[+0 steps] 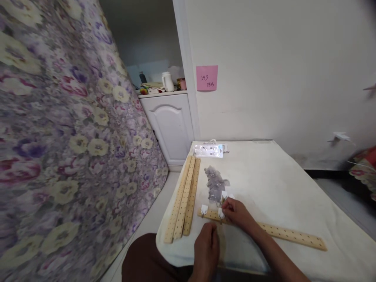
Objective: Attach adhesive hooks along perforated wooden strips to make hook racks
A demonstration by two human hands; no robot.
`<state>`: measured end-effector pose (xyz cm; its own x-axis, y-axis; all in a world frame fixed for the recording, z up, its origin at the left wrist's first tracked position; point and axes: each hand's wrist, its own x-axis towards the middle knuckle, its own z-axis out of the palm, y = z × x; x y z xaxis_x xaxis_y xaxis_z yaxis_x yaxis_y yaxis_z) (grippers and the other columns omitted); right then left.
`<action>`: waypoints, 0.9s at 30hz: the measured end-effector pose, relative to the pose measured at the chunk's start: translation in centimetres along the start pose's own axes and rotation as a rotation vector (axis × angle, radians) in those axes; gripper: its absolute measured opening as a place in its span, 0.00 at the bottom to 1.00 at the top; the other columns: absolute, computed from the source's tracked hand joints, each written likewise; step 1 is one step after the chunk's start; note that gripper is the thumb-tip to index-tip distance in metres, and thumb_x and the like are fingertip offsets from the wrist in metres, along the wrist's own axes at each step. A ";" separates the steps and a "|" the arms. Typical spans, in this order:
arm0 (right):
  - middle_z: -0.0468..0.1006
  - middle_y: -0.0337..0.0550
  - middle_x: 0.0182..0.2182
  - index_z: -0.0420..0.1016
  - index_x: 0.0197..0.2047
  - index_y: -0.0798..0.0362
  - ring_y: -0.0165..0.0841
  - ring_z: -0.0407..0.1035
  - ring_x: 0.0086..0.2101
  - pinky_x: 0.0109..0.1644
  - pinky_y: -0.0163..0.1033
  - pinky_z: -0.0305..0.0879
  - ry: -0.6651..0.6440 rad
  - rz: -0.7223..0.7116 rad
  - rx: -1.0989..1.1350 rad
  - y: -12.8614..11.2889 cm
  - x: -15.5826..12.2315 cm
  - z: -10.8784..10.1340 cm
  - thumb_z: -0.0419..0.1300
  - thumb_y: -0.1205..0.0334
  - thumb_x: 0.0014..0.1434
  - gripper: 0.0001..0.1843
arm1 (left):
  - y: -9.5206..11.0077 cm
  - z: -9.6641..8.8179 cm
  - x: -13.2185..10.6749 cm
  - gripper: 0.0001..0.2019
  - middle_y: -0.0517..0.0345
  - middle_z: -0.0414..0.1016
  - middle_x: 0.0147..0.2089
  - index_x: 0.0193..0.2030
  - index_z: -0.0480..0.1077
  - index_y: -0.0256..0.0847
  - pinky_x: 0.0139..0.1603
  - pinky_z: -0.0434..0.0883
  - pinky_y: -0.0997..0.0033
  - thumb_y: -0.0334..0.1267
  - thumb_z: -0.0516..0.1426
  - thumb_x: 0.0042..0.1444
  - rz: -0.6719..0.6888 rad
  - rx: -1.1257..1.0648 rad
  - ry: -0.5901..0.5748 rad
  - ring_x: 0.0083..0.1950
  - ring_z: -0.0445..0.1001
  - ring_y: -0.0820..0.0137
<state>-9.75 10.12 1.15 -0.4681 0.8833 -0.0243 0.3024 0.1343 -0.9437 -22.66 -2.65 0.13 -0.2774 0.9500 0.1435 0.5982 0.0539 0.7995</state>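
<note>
Perforated wooden strip (282, 232) lies along the near side of the pale-covered counter (273, 184), with two white hooks (204, 210) at its left end. The right hand (236, 211) reaches over it, thumb and fingers drawn together beside the right-hand hook; the left hand (207, 243) curls nearer. I can't tell from this view whether either grips anything. Grey-looking packets (216, 184) lie just beyond, and three more strips (184, 199) to the left.
</note>
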 end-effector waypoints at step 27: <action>0.73 0.37 0.21 0.71 0.25 0.54 0.31 0.66 0.26 0.30 0.32 0.58 0.048 -0.001 -0.044 2.4 1.7 0.6 0.54 0.65 0.44 0.05 | -0.5 0.8 -0.3 0.10 0.57 0.69 0.34 0.37 0.65 0.43 0.39 0.65 0.71 0.36 0.43 0.62 0.098 0.156 0.022 0.37 0.70 0.69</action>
<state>-10.35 11.68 -1.40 -0.4284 0.9036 -0.0063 0.3382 0.1539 -0.9284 -22.24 -2.71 -0.81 -0.2277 0.9461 0.2302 0.7319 0.0104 0.6813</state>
